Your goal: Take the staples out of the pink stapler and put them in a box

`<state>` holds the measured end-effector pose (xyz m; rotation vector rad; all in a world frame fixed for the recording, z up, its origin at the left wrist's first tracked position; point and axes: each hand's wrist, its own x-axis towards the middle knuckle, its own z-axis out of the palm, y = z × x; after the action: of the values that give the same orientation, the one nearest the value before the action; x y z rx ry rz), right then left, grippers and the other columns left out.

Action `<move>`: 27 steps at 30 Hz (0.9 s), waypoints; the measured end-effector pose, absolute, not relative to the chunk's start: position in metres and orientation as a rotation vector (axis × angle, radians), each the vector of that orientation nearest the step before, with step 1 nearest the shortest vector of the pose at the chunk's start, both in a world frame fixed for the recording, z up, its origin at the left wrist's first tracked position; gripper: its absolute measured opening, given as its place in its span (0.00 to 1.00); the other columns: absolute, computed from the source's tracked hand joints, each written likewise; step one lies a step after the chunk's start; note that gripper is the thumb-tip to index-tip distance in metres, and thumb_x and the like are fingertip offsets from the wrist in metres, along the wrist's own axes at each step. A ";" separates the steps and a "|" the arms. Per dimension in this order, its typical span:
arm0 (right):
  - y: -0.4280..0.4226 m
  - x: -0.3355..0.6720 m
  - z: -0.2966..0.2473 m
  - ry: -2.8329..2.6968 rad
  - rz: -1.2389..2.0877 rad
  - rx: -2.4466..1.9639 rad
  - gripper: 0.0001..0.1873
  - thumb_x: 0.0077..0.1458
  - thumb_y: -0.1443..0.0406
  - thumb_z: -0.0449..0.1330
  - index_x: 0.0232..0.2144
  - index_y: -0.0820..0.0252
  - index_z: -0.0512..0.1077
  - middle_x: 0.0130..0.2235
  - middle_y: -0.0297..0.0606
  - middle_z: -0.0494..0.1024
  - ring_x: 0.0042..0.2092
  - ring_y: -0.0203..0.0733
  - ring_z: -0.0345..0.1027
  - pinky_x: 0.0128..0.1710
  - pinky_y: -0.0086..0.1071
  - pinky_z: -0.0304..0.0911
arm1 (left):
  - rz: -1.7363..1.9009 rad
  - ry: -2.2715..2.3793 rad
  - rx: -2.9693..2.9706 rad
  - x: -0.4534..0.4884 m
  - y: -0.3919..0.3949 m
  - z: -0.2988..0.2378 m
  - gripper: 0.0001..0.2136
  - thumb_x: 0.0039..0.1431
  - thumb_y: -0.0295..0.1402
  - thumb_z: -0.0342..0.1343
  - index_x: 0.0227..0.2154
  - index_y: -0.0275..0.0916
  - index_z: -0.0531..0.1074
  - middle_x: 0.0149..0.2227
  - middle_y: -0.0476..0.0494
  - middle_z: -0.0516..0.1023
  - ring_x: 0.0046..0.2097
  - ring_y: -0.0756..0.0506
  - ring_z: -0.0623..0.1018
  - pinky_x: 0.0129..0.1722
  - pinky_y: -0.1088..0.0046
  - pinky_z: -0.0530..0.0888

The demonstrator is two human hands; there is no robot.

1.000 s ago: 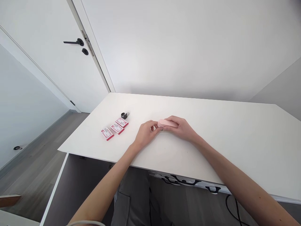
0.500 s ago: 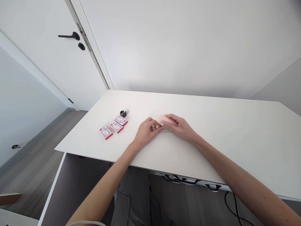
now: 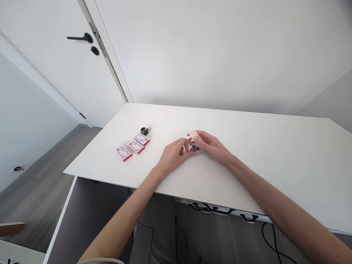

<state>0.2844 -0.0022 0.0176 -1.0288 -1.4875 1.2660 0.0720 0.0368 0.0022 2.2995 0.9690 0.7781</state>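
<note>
A small pink stapler (image 3: 193, 136) sits on the white table (image 3: 247, 154) near its middle, its pink top swung up so the metal inside shows. My right hand (image 3: 213, 146) curls round the stapler's back end and lifted top. My left hand (image 3: 173, 154) pinches at the front of its base, fingers closed on it. Both hands rest on the tabletop.
Three red-and-white staple boxes (image 3: 134, 147) lie in a row to the left, with a black binder clip (image 3: 145, 130) just behind them. A white door with a black handle (image 3: 81, 37) stands at the far left. Cables (image 3: 217, 210) hang under the table's front edge.
The stapler's pink top has swung up from flat to open. My left fingers moved in under its front end. My right hand tilted up with the top.
</note>
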 end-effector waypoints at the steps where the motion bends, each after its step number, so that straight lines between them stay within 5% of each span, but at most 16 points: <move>1: -0.002 0.285 0.018 -1.500 1.261 -1.023 0.25 0.66 0.44 0.62 0.57 0.47 0.75 0.52 0.40 0.79 0.48 0.46 0.74 0.46 0.41 0.72 | 0.789 0.954 2.311 0.071 0.036 0.002 0.10 0.67 0.43 0.63 0.45 0.46 0.75 0.39 0.53 0.79 0.31 0.50 0.72 0.35 0.70 0.70; 9: 0.002 0.287 0.015 -1.557 1.220 -1.031 0.28 0.65 0.41 0.60 0.59 0.48 0.75 0.56 0.42 0.79 0.56 0.53 0.74 0.52 0.46 0.73 | 0.778 0.926 2.452 0.070 0.034 0.002 0.08 0.71 0.43 0.57 0.43 0.46 0.78 0.43 0.49 0.80 0.33 0.49 0.75 0.36 0.70 0.70; 27: 0.004 0.291 0.012 -1.552 1.238 -1.029 0.27 0.65 0.41 0.61 0.57 0.46 0.76 0.56 0.41 0.78 0.51 0.49 0.75 0.48 0.42 0.72 | 0.867 0.891 2.440 0.069 0.032 0.004 0.07 0.72 0.41 0.56 0.40 0.45 0.74 0.41 0.50 0.82 0.35 0.48 0.77 0.38 0.70 0.71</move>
<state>0.2913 0.0037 0.0121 -1.0288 -1.5523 1.2382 0.0689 0.0316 0.0040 2.4404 0.8907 0.8671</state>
